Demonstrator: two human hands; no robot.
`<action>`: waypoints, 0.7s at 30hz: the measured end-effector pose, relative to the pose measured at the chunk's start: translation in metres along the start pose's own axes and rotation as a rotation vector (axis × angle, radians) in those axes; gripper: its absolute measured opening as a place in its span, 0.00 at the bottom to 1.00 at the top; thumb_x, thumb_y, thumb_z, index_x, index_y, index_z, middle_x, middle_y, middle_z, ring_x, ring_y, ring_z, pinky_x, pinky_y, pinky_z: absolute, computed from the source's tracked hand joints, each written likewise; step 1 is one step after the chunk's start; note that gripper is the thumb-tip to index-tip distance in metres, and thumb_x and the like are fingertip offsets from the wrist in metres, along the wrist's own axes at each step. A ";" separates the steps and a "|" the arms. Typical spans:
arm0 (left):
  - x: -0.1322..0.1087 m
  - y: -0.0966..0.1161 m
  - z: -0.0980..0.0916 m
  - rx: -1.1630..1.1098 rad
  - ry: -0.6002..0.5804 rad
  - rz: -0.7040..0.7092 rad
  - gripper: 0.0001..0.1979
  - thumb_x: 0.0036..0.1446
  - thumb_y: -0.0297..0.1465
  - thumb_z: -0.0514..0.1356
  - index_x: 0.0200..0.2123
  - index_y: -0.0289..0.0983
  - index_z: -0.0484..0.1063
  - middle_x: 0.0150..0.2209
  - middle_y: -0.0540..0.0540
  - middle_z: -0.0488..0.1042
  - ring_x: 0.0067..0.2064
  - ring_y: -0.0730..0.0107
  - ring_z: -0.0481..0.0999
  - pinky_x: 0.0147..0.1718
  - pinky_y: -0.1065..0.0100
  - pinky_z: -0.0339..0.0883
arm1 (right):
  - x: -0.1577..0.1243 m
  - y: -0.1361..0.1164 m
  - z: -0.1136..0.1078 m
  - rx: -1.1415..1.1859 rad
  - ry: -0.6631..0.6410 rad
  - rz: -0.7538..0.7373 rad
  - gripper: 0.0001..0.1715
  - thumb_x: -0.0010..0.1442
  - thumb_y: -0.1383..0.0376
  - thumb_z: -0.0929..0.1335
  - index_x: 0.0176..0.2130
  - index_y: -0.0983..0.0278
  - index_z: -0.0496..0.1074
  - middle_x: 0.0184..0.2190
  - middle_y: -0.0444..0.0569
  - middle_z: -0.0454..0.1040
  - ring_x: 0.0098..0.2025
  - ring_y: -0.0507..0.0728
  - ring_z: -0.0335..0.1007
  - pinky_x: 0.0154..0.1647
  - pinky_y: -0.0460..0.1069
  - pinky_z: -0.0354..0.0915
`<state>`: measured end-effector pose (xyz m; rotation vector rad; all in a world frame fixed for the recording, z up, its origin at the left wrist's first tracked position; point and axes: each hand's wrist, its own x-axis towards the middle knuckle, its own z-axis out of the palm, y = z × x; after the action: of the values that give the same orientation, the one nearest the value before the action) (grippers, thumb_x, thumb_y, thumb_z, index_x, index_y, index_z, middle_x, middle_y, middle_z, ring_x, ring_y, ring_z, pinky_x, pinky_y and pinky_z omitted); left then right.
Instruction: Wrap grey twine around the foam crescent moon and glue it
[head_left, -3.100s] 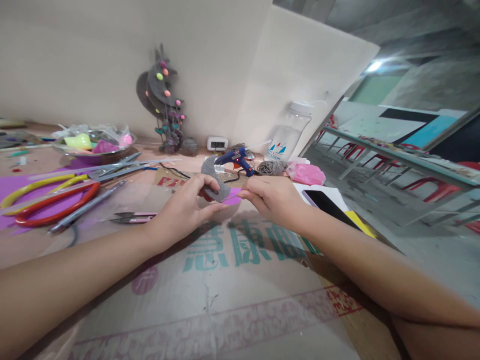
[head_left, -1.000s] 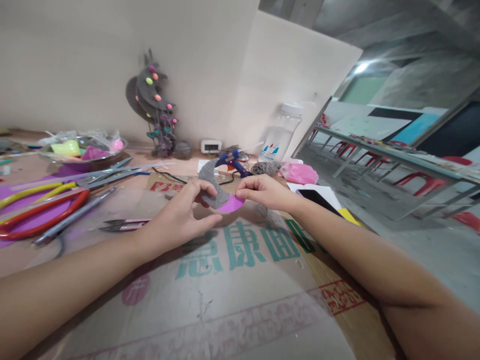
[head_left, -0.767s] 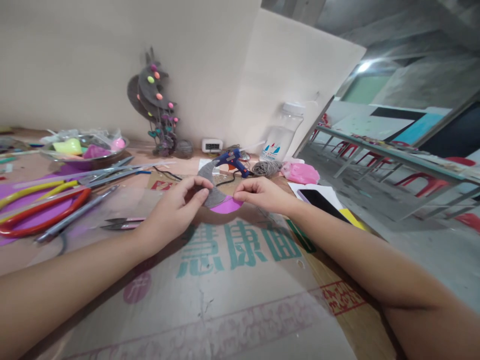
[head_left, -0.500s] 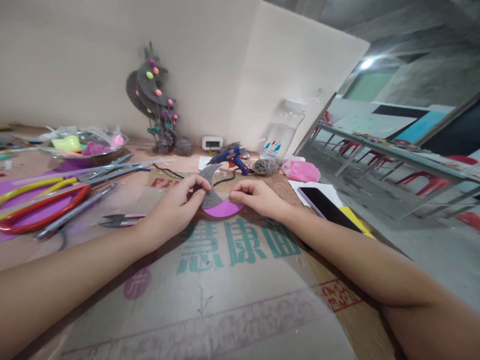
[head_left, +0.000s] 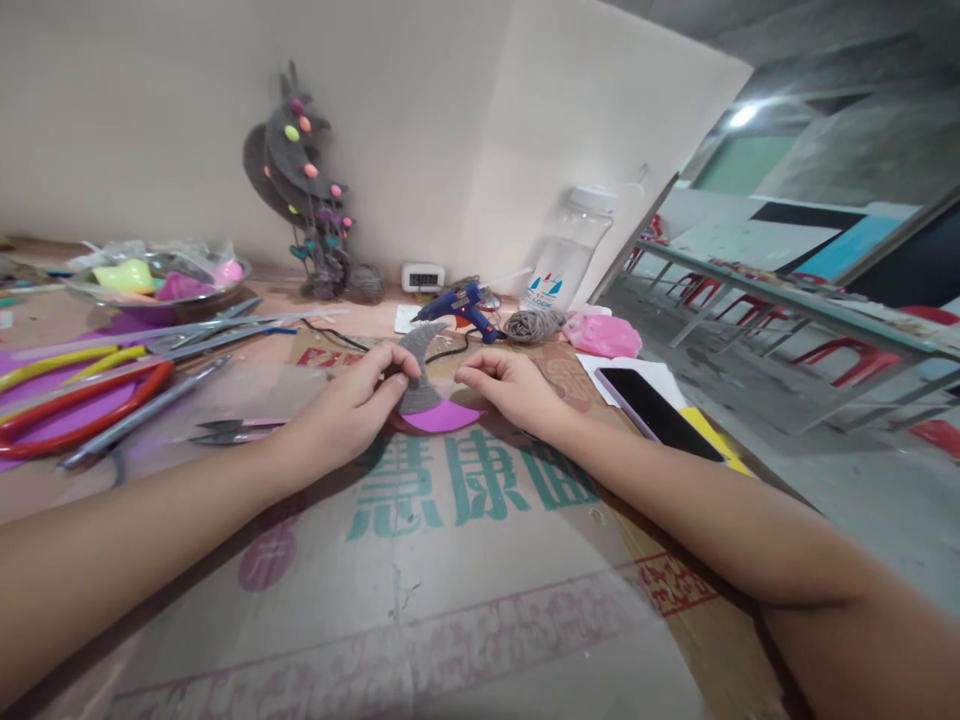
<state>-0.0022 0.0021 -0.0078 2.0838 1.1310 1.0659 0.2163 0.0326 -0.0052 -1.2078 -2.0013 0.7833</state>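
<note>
My left hand [head_left: 352,405] pinches a crescent-shaped piece [head_left: 420,385] that is wrapped in grey yarn on its upper part and bare purple on its lower end. The crescent rests low on the cardboard sheet [head_left: 465,560] with green printed characters. My right hand [head_left: 504,385] is curled in a pinch just right of the crescent, near its purple end; what it holds is too fine to see.
Behind the hands lie a blue glue gun [head_left: 459,308], a ball of grey yarn [head_left: 529,325], a pink bag [head_left: 606,335] and a clear bottle [head_left: 562,262]. A phone [head_left: 651,400] lies right. Red and yellow cutters [head_left: 82,395], small snips [head_left: 225,432] and a bowl [head_left: 154,285] lie left.
Both hands have lowered the crescent from the air down onto the cardboard. More of the purple end now lies flat; my right hand has drawn slightly away from it.
</note>
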 end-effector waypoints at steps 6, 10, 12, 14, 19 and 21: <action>0.000 -0.002 0.003 -0.215 -0.010 -0.050 0.05 0.59 0.31 0.49 0.36 0.41 0.63 0.29 0.52 0.63 0.27 0.72 0.63 0.28 0.70 0.60 | 0.000 -0.005 0.003 0.056 -0.007 0.018 0.16 0.55 0.56 0.66 0.31 0.67 0.71 0.24 0.42 0.66 0.25 0.48 0.58 0.27 0.45 0.56; 0.002 -0.001 0.003 -0.228 0.035 -0.103 0.05 0.59 0.30 0.49 0.36 0.40 0.63 0.28 0.52 0.62 0.29 0.72 0.63 0.28 0.70 0.60 | 0.003 -0.003 0.001 0.074 0.059 -0.016 0.13 0.56 0.59 0.66 0.36 0.66 0.71 0.28 0.44 0.68 0.28 0.49 0.60 0.30 0.45 0.58; 0.002 0.000 0.002 -0.173 0.075 -0.109 0.05 0.60 0.29 0.49 0.37 0.39 0.63 0.31 0.51 0.64 0.33 0.71 0.65 0.32 0.70 0.61 | 0.005 -0.001 -0.003 0.106 0.192 -0.077 0.14 0.58 0.58 0.64 0.39 0.65 0.70 0.32 0.45 0.69 0.31 0.50 0.61 0.33 0.45 0.58; 0.003 0.000 0.001 -0.115 0.133 -0.098 0.06 0.59 0.29 0.48 0.37 0.39 0.63 0.34 0.50 0.65 0.36 0.70 0.65 0.37 0.69 0.61 | 0.006 0.001 -0.007 0.136 0.310 -0.111 0.14 0.60 0.58 0.62 0.39 0.65 0.69 0.32 0.45 0.68 0.32 0.50 0.60 0.35 0.46 0.58; 0.005 -0.003 0.000 -0.135 0.210 -0.079 0.05 0.59 0.29 0.49 0.37 0.40 0.63 0.34 0.51 0.65 0.34 0.71 0.66 0.35 0.70 0.64 | 0.001 -0.005 -0.006 0.154 0.304 -0.084 0.16 0.59 0.53 0.63 0.34 0.64 0.66 0.26 0.42 0.62 0.29 0.49 0.58 0.31 0.44 0.57; 0.006 -0.004 0.000 -0.187 0.229 -0.064 0.05 0.60 0.29 0.49 0.38 0.39 0.62 0.33 0.51 0.64 0.32 0.73 0.67 0.32 0.71 0.64 | -0.001 -0.009 -0.002 0.235 0.227 -0.033 0.19 0.58 0.50 0.63 0.33 0.64 0.66 0.24 0.41 0.62 0.26 0.49 0.57 0.28 0.44 0.56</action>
<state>-0.0019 0.0092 -0.0086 1.8047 1.1481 1.3506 0.2134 0.0280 0.0029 -1.0731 -1.6897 0.8021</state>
